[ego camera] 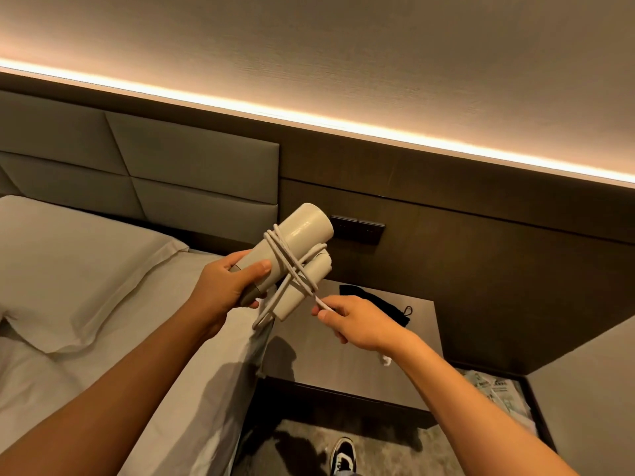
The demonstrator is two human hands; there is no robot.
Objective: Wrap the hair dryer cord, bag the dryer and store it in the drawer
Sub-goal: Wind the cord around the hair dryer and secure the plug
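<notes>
1. No legible text, brand or number anywhere.
2. Faint mark on hair dryer [302,231] barrel: too blurred to read.
3. Print on packets [498,393] in open drawer [536,407]: too small to read.

Pillow [79,273], headboard [165,173], shoe [343,458]

Left hand [228,283] gripping — right hand [354,321] pinching.

My left hand [228,286] hides the rear of the hair dryer [295,249]. The cord's [288,266] end vanishes inside my right hand [357,324]. The picture's bottom edge cuts my shoe [343,458].
</notes>
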